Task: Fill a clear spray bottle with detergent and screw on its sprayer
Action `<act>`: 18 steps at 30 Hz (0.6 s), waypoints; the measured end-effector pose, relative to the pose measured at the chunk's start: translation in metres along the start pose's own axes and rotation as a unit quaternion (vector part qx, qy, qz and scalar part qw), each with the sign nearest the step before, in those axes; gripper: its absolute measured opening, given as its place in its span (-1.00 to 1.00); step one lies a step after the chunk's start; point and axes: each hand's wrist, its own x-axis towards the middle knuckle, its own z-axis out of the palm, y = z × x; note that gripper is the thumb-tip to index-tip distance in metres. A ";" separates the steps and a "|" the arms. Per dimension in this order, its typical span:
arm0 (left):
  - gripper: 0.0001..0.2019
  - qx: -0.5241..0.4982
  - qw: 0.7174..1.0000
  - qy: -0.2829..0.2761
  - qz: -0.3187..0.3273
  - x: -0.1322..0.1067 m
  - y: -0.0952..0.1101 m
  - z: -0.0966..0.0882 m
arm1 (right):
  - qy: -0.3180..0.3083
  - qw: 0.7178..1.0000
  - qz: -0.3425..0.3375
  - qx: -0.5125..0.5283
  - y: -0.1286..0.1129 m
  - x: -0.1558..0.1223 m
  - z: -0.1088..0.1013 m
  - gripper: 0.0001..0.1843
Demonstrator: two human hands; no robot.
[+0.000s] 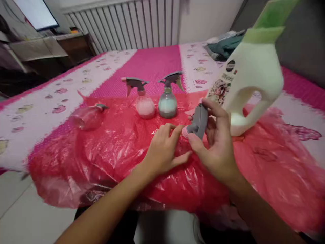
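Observation:
My right hand [218, 145] grips a grey spray bottle trigger head [200, 120] between thumb and fingers. A pink collar [185, 131] on it points toward my left hand [164, 149]. The left hand's fingers are stretched and its thumb stands apart; the index fingertip is close to the collar, and I cannot tell if they touch. Beyond the hands stand two upright spray bottles: a pink spray bottle [145, 107] and a teal-and-grey spray bottle [167, 104], each with liquid inside. A clear pinkish bottle [86, 118] lies tilted at the left.
Red plastic sheeting [106, 162] covers the near part of a pink and white bedspread [157, 64]. A large white jug [264, 67] with a green cap stands at the right. Dark cloth [225, 47] lies behind it. A radiator [127, 25] and a desk [45, 51] are farther back.

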 end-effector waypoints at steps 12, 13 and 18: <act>-0.38 -0.040 0.998 0.004 -0.046 0.000 -0.002 0.000 | -0.023 0.998 -0.046 0.023 -0.006 0.010 -0.012 -0.28; -0.37 -0.043 0.998 0.005 -0.048 0.001 -0.003 0.001 | -0.030 0.998 -0.044 0.023 -0.005 0.012 -0.014 -0.30; -0.35 -0.050 0.998 -0.001 -0.046 0.004 -0.006 0.001 | -0.046 0.998 -0.039 0.002 0.002 0.017 -0.025 -0.32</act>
